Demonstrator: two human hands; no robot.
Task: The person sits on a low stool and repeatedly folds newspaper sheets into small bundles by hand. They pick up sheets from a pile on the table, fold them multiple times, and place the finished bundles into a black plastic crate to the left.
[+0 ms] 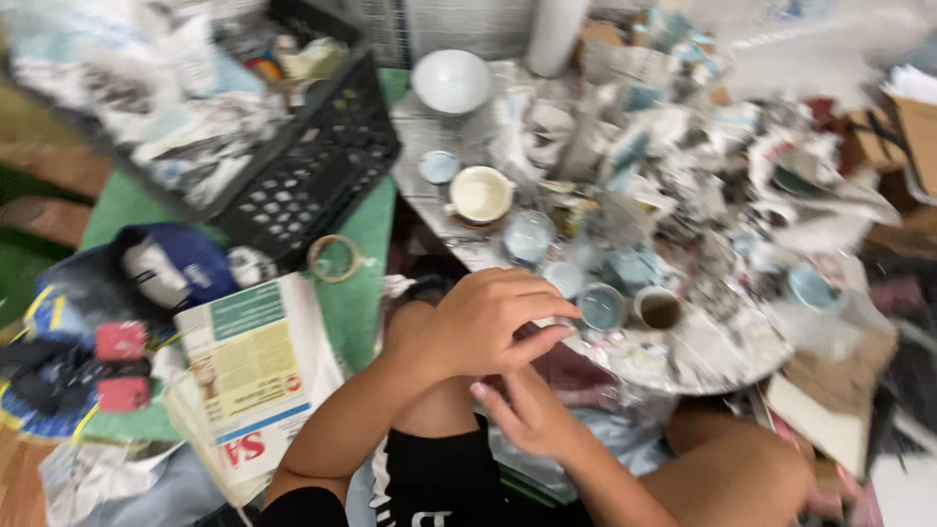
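My left hand (488, 322) hovers over my lap at the near edge of a low table (712, 356) covered in newspaper. Its fingers are bent and point right, thumb under them, and I see nothing between them. My right hand (532, 415) lies just below it, palm up, fingers loosely spread and empty. Closest to the left fingertips are a small blue cup (602, 305) and a cup with a brown inside (659, 310). The picture is blurred by motion.
More small blue cups (527, 234) and a cream two-handled cup (481, 193) stand among crumpled newspaper, a white bowl (451, 80) behind. To the left are a black crate (322, 166) of paper wads, a tape roll (334, 258), a newspaper stack (254, 371) and a blue bag (166, 263).
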